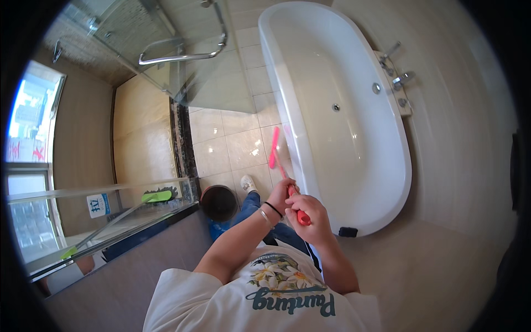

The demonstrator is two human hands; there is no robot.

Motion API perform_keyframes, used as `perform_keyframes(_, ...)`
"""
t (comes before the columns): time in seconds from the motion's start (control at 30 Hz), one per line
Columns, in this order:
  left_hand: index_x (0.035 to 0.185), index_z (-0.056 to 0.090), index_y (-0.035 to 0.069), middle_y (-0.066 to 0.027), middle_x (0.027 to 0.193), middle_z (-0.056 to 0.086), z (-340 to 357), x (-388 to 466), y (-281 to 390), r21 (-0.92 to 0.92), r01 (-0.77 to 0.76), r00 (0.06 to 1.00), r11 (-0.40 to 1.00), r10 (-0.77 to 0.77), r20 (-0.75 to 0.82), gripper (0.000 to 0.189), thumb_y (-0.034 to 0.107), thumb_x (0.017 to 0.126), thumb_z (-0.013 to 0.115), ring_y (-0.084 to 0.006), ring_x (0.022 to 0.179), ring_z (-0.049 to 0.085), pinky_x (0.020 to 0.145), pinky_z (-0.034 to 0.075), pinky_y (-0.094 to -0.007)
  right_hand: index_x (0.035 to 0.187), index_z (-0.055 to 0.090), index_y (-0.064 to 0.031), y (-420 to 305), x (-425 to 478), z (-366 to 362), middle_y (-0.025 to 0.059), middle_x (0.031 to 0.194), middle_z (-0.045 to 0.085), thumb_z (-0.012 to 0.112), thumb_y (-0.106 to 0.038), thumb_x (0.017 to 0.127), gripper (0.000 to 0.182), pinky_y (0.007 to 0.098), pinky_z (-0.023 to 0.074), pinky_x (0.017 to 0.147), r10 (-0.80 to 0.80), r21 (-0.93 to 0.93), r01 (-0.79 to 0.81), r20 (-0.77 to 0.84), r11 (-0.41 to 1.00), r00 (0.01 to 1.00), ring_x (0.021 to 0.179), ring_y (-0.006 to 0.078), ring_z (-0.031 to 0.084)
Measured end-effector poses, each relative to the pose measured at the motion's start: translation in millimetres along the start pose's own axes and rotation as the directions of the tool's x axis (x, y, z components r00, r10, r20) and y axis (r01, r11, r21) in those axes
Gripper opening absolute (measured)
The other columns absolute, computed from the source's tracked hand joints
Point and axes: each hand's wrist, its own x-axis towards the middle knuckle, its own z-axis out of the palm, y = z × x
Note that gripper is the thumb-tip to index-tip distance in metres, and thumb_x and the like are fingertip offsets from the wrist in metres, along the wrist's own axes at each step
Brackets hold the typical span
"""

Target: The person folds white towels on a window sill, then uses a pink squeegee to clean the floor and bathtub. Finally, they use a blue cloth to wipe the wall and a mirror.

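Observation:
Both of my hands are wrapped around the red handle of a long-handled pink floor tool [274, 147], which looks like a squeegee. My left hand [280, 195] grips lower down the pole, and its wrist carries a bangle and a dark band. Closer to my body, my right hand [310, 212] holds the red grip near its end. The narrow pink head rests on wet, shiny floor tiles [244, 147], close beside the outer wall of a white bathtub [290, 137]. My fingers hide part of the handle.
A dark bucket [219, 203] stands left of my foot [247, 183]. Further left, a green-headed brush [157, 196] is seen at a glass panel beside a dark stone threshold [182, 137]. An open glass door [220, 83] with a metal handle [186, 57] reaches over the tiles. Taps [402, 79] line the tub's right rim.

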Motion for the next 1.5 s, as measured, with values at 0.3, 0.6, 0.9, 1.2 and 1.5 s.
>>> perform_keyframes(0.3, 0.063, 0.049, 0.009, -0.0038, 0.052, 0.048, -19, 7, 92, 0.168, -0.186, 0.931, 0.968, 0.228, -0.284, 0.023, 0.023, 0.081, 0.054, -0.0171, 0.044, 0.045, 0.043, 0.037, -0.0312, 0.084, 0.058, 0.0005, 22, 68, 75, 0.0114, 0.088, 0.066, 0.063, 0.002, 0.079, 0.007, 0.0332, 0.0489, 0.082, 0.053, 0.034, -0.054, 0.04, 0.998, 0.998, 0.091, 0.0259, 0.064)
perform_keyframes(0.6, 0.065, 0.048, 0.008, -0.0059, 0.055, 0.047, -51, -32, 211, 0.1, -0.287, 0.852, 0.953, 0.302, -0.429, 0.021, 0.02, 0.082, 0.054, -0.0205, 0.047, 0.048, 0.049, 0.042, -0.0344, 0.087, 0.062, 0.0002, 28, 135, 144, 0.0147, 0.091, 0.066, 0.06, 0.001, 0.081, 0.007, 0.0324, 0.0491, 0.08, 0.173, 0.229, -0.195, 0.113, 0.954, 0.978, 0.092, 0.0272, 0.064)
perform_keyframes(0.9, 0.063, 0.049, 0.012, -0.0024, 0.051, 0.047, 2, -55, 184, -0.039, -0.22, 0.94, 0.975, 0.201, -0.277, 0.027, 0.027, 0.084, 0.054, -0.0137, 0.043, 0.04, 0.045, 0.033, -0.0279, 0.079, 0.062, 0.0018, -27, 184, 110, 0.0124, 0.084, 0.067, 0.059, 0.002, 0.08, 0.003, 0.0316, 0.0484, 0.077, 0.003, 0.081, -0.016, 0.158, 0.997, 0.987, 0.084, 0.0234, 0.063)
perform_keyframes(1.2, 0.062, 0.048, 0.01, -0.0044, 0.049, 0.045, -99, -37, 240, -0.01, -0.463, 0.772, 0.886, 0.398, -0.496, 0.025, 0.025, 0.081, 0.055, -0.0164, 0.038, 0.04, 0.038, 0.029, -0.0301, 0.083, 0.063, 0.0022, 10, 191, 206, 0.0147, 0.087, 0.066, 0.064, -0.003, 0.08, 0.006, 0.0327, 0.049, 0.08, 0.033, 0.176, -0.087, 0.289, 0.981, 0.957, 0.088, 0.0266, 0.064)
perform_keyframes(1.5, 0.055, 0.047, 0.012, -0.0051, 0.048, 0.047, -82, -83, 258, -0.073, -0.433, 0.815, 0.898, 0.356, -0.458, 0.033, 0.028, 0.085, 0.052, -0.0189, 0.041, 0.045, 0.043, 0.036, -0.0312, 0.083, 0.063, 0.0024, -17, 197, 203, 0.0146, 0.089, 0.067, 0.059, 0.0, 0.081, 0.005, 0.0316, 0.0489, 0.08, 0.133, 0.155, -0.189, 0.314, 0.97, 0.94, 0.09, 0.0259, 0.065)
